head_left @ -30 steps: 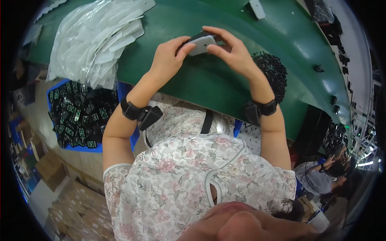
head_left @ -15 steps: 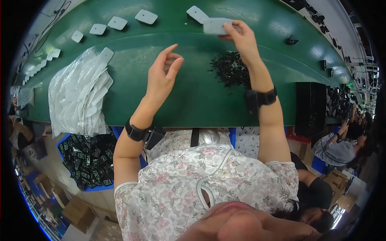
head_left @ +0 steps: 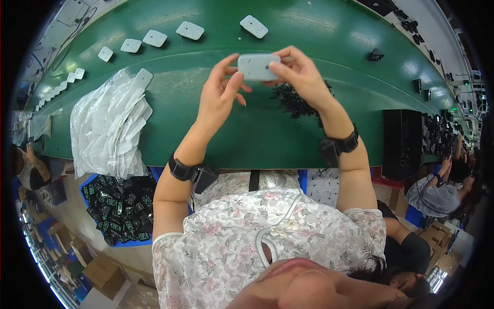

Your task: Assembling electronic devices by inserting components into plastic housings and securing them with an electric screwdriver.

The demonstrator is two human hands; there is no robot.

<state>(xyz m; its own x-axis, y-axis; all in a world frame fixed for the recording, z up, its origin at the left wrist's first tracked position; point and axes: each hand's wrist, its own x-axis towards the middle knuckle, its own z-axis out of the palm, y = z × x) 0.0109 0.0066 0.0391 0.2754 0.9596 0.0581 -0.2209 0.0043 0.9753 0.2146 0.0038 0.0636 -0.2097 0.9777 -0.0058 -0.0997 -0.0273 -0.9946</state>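
Note:
A white rounded-rectangular plastic housing (head_left: 252, 68) with small holes is held up over the green table. My right hand (head_left: 299, 74) grips its right end, thumb on the near face and fingers behind. My left hand (head_left: 220, 90) is at the housing's left end, fingers curved and apart; whether the fingertips touch it I cannot tell. Beneath and beside my right hand lies a heap of small black parts (head_left: 297, 100), partly hidden by that hand and forearm. Another white housing (head_left: 254, 27) lies on the table beyond my hands.
More white housings (head_left: 190, 30) form a row toward the far left. A clear plastic bag of white pieces (head_left: 110, 126) rests at left, above a blue bin of circuit boards (head_left: 118, 208). A black box (head_left: 401, 144) stands at right. Co-workers sit at both sides.
My right hand has brought the housing nearer and to the left, away from the other one lying on the table. My left hand has moved right to meet it.

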